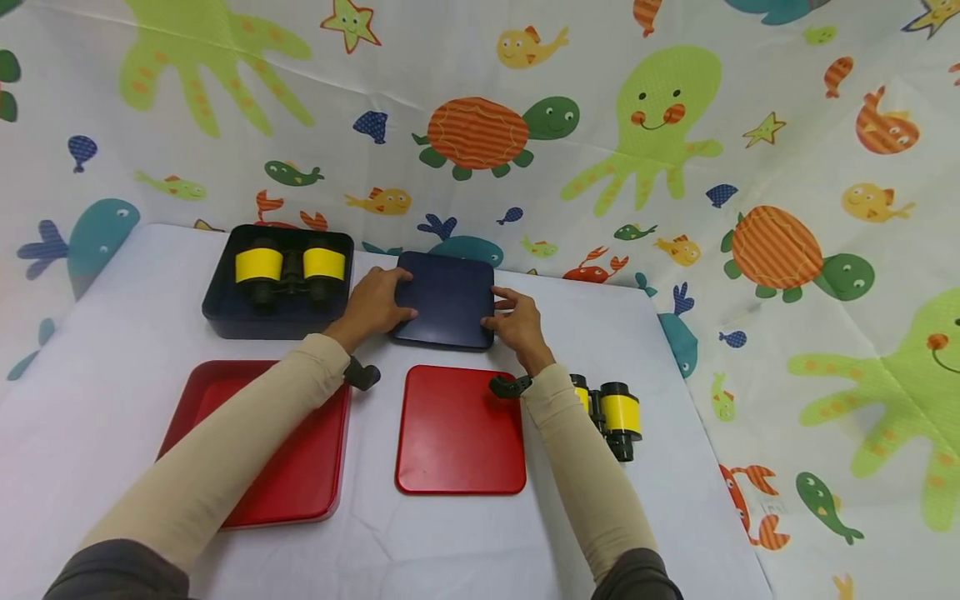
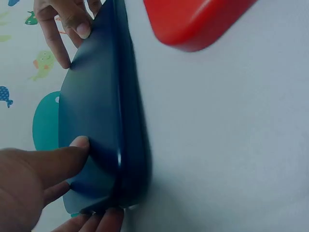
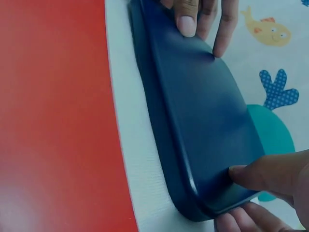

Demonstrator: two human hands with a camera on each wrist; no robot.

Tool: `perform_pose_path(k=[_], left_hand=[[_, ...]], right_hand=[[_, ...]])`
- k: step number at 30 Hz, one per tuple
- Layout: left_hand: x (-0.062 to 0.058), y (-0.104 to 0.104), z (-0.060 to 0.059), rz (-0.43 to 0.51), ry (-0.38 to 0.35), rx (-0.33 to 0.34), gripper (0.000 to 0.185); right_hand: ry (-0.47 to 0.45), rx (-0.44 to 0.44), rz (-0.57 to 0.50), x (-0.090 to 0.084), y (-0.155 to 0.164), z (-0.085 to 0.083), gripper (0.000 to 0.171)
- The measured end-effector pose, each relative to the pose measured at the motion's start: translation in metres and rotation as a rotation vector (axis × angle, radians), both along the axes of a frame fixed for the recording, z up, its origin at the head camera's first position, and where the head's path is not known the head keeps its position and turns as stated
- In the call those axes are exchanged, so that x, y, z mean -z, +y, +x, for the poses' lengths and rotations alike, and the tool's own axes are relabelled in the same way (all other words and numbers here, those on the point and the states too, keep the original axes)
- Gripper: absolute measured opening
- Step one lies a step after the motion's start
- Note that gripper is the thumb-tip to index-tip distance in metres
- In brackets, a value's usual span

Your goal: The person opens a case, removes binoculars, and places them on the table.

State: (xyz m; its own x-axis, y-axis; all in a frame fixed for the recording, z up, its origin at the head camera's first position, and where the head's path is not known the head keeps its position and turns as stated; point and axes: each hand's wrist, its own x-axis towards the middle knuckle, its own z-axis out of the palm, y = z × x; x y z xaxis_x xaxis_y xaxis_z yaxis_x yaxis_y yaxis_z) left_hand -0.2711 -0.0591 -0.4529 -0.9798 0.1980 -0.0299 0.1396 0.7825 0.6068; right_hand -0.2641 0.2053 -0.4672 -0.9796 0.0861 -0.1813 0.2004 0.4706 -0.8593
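1. Dark blue square lid (image 1: 447, 300) with rounded corners, of smooth plastic, lies flat on the white table (image 1: 112, 358) near its far edge, gripped on two opposite sides.
2. Left hand (image 1: 372, 305) holds the lid's left edge: in the left wrist view the thumb (image 2: 58, 162) presses on the top face while the fingers curl under the rim.
3. Right hand (image 1: 516, 321) holds the lid's right edge in the same way; the right wrist view shows its thumb (image 3: 260, 175) on top and fingertips below the rim.
4. Dark blue open box (image 1: 277, 283) stands just beside the lid, to its left, and contains a pair of black binoculars with yellow bands (image 1: 290, 271).
5. Red square lid (image 1: 461, 431) lies flat on the table just in front of the blue lid, apart from it.
6. Red open tray (image 1: 300, 467) lies to the left of the red lid, partly covered by the left forearm.
7. Second pair of black-and-yellow binoculars (image 1: 617, 415) rests on the table to the right of the red lid, behind the right forearm.
8. Sea-creature patterned cloth (image 1: 675, 125) forms the backdrop.
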Motion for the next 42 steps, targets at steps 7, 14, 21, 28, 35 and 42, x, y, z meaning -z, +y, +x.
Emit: perform_pose_path(k=[7, 14, 21, 28, 35, 42], left_hand=[[0.005, 0.001, 0.001, -0.022, -0.01, 0.001, 0.067], [0.008, 0.003, 0.001, -0.07, -0.012, 0.005, 0.064], [0.006, 0.005, 0.001, -0.115, -0.026, 0.014, 0.062], [-0.001, 0.005, 0.001, -0.147, -0.061, 0.049, 0.064], [-0.022, -0.022, 0.001, -0.051, 0.05, 0.076, 0.057], [-0.042, -0.062, 0.002, -0.029, 0.149, 0.084, 0.057]], right_hand=[[-0.011, -0.003, 0.049, 0.002, -0.002, -0.001, 0.068], [-0.018, -0.009, 0.137, 0.001, -0.007, -0.002, 0.065], [-0.019, -0.02, 0.294, -0.001, -0.016, -0.006, 0.052], [0.046, -0.07, 0.5, -0.004, -0.028, -0.006, 0.046], [0.267, -0.102, 0.574, -0.006, -0.069, -0.002, 0.051], [0.388, -0.237, 0.508, -0.019, -0.11, -0.003, 0.05]])
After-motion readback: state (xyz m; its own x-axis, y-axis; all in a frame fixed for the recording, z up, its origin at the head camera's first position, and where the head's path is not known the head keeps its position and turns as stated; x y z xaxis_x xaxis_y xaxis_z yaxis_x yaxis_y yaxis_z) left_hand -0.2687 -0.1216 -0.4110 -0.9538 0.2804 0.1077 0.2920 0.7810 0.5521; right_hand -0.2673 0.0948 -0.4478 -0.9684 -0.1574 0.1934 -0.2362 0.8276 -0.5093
